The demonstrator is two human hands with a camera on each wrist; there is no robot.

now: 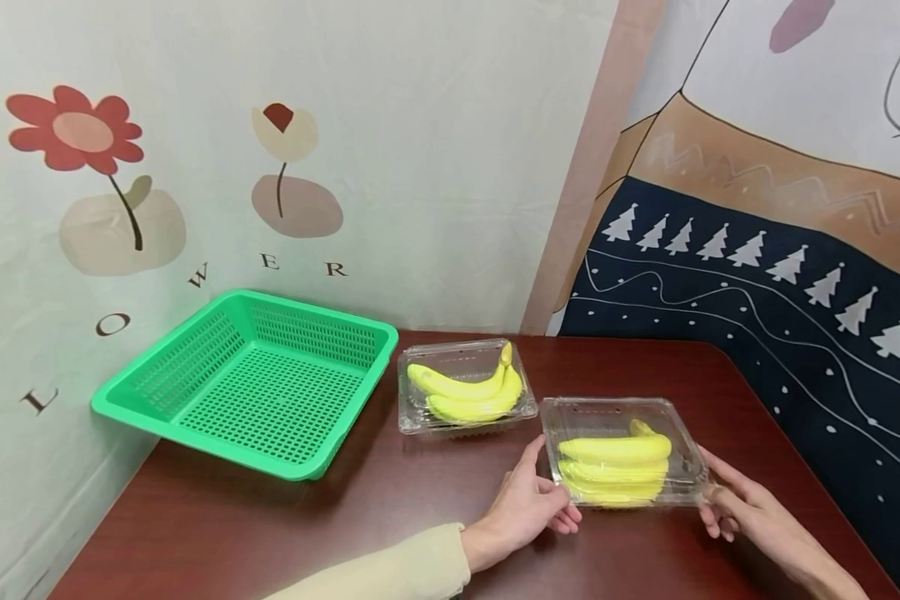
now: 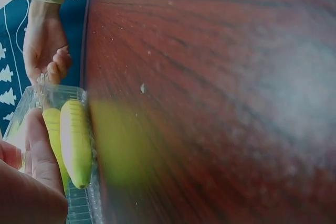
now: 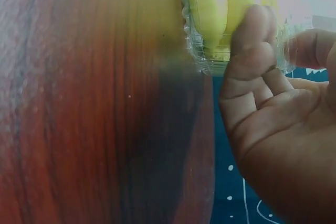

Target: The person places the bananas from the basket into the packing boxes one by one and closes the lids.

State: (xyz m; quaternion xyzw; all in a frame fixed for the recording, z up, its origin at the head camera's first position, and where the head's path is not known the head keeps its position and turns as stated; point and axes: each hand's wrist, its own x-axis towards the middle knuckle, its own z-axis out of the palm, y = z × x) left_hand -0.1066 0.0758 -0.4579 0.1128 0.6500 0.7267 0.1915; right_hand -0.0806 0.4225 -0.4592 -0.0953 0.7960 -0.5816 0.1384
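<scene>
A clear plastic clamshell box [image 1: 682,437] with a bunch of yellow bananas [image 1: 615,458] inside is held between both hands at the right of the head view. My left hand [image 1: 525,507] grips its left side near the front corner, the thumb by the rim. At the opposite end, my right hand [image 1: 757,518] pinches the right front corner between thumb and fingers. In the right wrist view, curled fingers [image 3: 252,61] lie against the box's end. Bananas [image 2: 76,142] show through the plastic beside the left hand in the left wrist view.
Left of the held box, a second clear clamshell [image 1: 414,422] with bananas [image 1: 468,392] stands on the dark red table [image 1: 390,492]. A green slotted basket [image 1: 210,446] is at the back left. Patterned cloths [image 1: 450,167] hang behind the table and at its right.
</scene>
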